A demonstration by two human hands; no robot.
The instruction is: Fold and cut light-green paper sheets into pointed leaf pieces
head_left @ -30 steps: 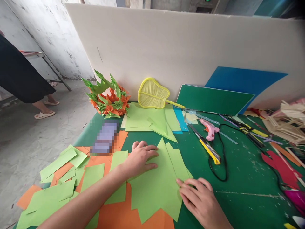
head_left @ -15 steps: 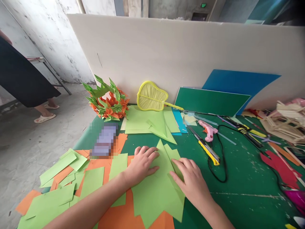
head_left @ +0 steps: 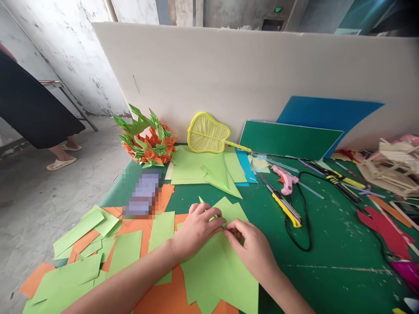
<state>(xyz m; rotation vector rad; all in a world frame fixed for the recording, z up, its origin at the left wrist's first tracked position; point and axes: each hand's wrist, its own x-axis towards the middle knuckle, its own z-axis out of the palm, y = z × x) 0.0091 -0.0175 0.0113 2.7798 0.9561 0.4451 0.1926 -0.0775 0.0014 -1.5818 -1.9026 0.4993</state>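
Note:
Light green paper (head_left: 222, 270), with pointed corners and overlapping layers, lies in front of me over orange paper (head_left: 163, 290). My left hand (head_left: 201, 226) rests on its upper left part, fingers bent and pinching at the paper's middle. Close against it, my right hand (head_left: 250, 242) pinches the same paper between thumb and index finger. The fingertips of both hands almost meet. Exactly what fold or edge they hold is partly hidden by the fingers.
Green paper pieces (head_left: 126, 250) spread to the left near a blurred phone-like object (head_left: 144, 192). Behind stand an origami wreath (head_left: 149, 139) and a yellow fan (head_left: 209, 133). A utility knife (head_left: 286, 209) and pink glue gun (head_left: 287, 179) lie right. A person (head_left: 32, 104) stands far left.
My right hand has moved left and up toward my left hand, and its fingers have closed on the paper. My left fingers have curled in. The paper's upper layers have shifted.

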